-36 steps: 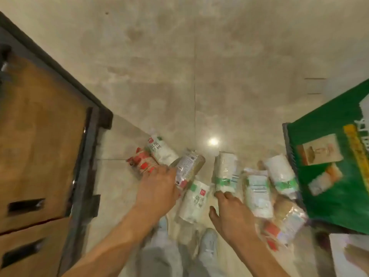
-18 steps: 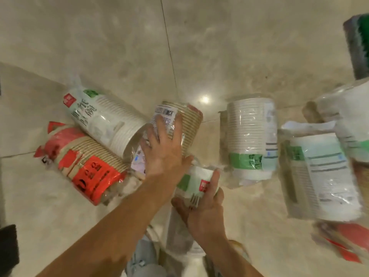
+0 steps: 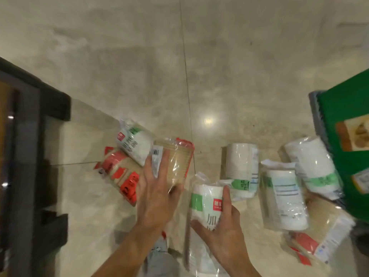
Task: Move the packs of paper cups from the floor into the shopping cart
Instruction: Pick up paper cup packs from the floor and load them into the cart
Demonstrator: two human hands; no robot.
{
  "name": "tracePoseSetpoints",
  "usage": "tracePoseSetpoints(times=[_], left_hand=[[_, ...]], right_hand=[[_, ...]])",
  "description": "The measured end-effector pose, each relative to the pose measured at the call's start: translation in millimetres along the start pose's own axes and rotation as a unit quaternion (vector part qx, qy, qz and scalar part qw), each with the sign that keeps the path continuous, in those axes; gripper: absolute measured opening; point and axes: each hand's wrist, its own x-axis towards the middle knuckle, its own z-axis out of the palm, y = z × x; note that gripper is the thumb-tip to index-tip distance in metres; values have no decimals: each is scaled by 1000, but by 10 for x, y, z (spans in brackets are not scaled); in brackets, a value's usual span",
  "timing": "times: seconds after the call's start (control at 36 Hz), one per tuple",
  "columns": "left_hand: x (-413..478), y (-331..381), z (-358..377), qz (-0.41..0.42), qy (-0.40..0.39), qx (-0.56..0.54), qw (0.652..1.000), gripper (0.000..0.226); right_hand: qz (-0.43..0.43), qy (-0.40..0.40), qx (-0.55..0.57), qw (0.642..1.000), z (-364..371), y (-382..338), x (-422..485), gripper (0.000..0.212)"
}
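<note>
Several packs of paper cups lie on the tiled floor. My left hand (image 3: 157, 188) grips a brown cup pack with a red end (image 3: 177, 160). My right hand (image 3: 223, 224) holds a white pack with a green band and red label (image 3: 205, 204). Left of my left hand lie a white pack (image 3: 133, 142) and a brown pack with red labels (image 3: 121, 174). To the right lie white packs (image 3: 241, 166), (image 3: 283, 198), (image 3: 313, 162) and a brown pack (image 3: 327, 234). The green shopping cart (image 3: 343, 108) stands at the right edge.
A dark-framed wooden cabinet (image 3: 24, 156) stands along the left edge. Bare beige floor tiles (image 3: 179, 56) stretch ahead of the packs. My trouser legs (image 3: 161, 260) show at the bottom between my arms.
The view has pulled back from the packs, so the cabinet and green cart show again. Both hands have closed around their packs, and the white pack in my right hand now stands more upright.
</note>
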Motion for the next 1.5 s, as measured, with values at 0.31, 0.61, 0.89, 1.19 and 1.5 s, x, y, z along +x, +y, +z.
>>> tracePoseSetpoints(times=[0.31, 0.61, 0.89, 1.19, 1.5], left_hand=[[-1685, 488, -2795, -94, 95, -102, 986, 119], [-3679, 1056, -4755, -148, 368, -167, 903, 115], [-5639, 1256, -4673, -354, 546, -243, 720, 111], [-7723, 1412, -4145, -480, 678, -216, 513, 109], [-9977, 1793, -3038, -550, 758, -176, 303, 107]], right_hand=[[-185, -37, -75, 979, -1411, -2567, -1671, 140], [-428, -134, -83, 890, -2234, -4591, -3308, 139], [-591, -300, -142, 735, -1704, -5219, -4705, 139], [-672, -471, -184, 542, -803, -4541, -6742, 138], [-692, -612, -182, 337, -331, -2771, -8903, 125]])
